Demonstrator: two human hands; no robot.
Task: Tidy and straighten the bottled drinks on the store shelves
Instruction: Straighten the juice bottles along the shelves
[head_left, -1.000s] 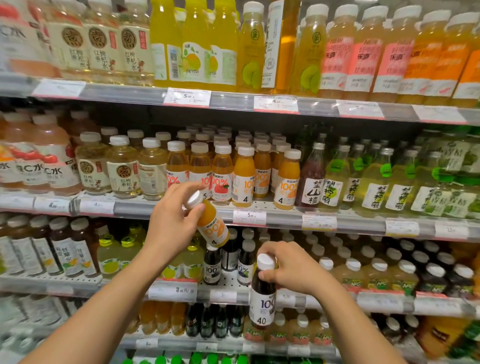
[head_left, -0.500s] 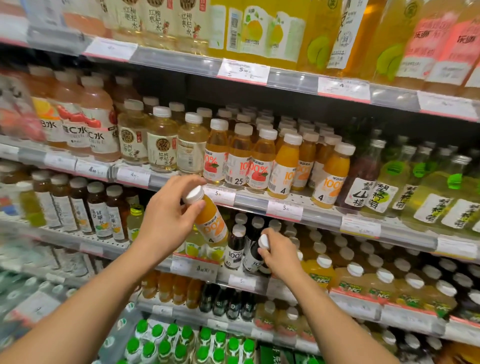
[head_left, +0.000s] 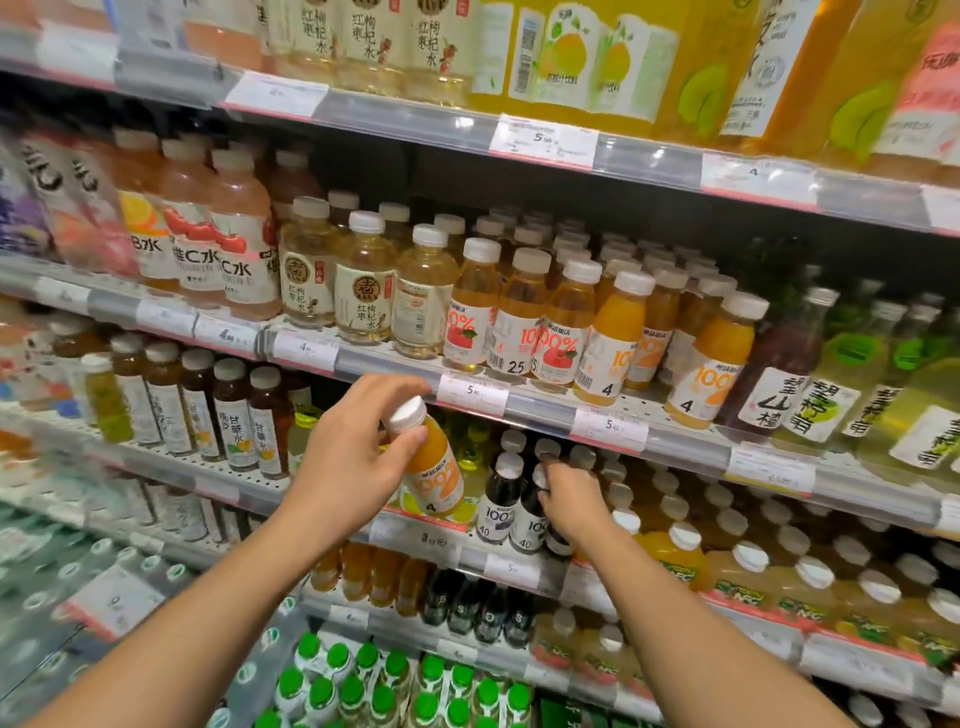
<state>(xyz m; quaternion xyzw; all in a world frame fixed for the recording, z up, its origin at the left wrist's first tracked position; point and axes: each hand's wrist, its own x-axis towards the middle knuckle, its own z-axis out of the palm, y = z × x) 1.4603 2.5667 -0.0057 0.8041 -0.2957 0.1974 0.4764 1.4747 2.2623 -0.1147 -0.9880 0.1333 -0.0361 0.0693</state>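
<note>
Head view: left hand (head_left: 345, 457) gripping orange juice bottle (head_left: 431, 462) by neck and cap, fingers clamped round it, bottle tilted and held in air just in front of dark juice bottles (head_left: 501, 499), below shelf edge (head_left: 545, 410) carrying matching orange row (head_left: 613, 343). Right hand (head_left: 574, 501) down among those dark bottles, fingers curled on one cap. Best to seat that dark bottle upright, label forward, flush with neighbours, before letting go. Then probably lift orange bottle above dark bottles to its own row. Risk: knocking nearby caps.
</note>
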